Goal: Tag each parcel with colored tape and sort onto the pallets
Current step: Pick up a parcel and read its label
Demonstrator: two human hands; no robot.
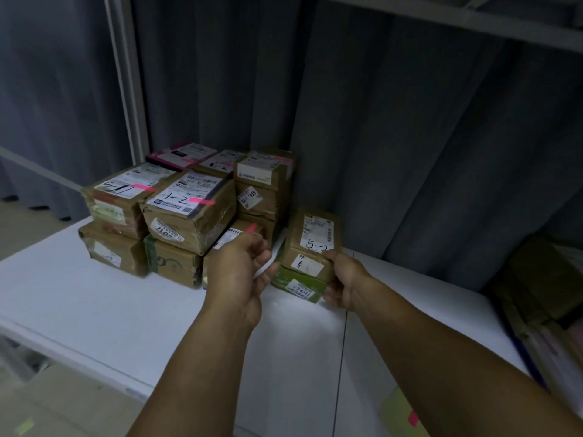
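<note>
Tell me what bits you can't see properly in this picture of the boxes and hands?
All in the head view:
- The number written on the brown parcel starts "5-". The thumb of the right hand covers the rest.
- Whether the left hand pinches anything: its curled fingers hide that.
- The small print on the printed labels: too blurred to read.
- The dark stack at the right: dim and cut off by the edge.

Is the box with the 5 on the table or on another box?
On another box: the 5 box sits atop the green parcel, right hand holding it.
</note>
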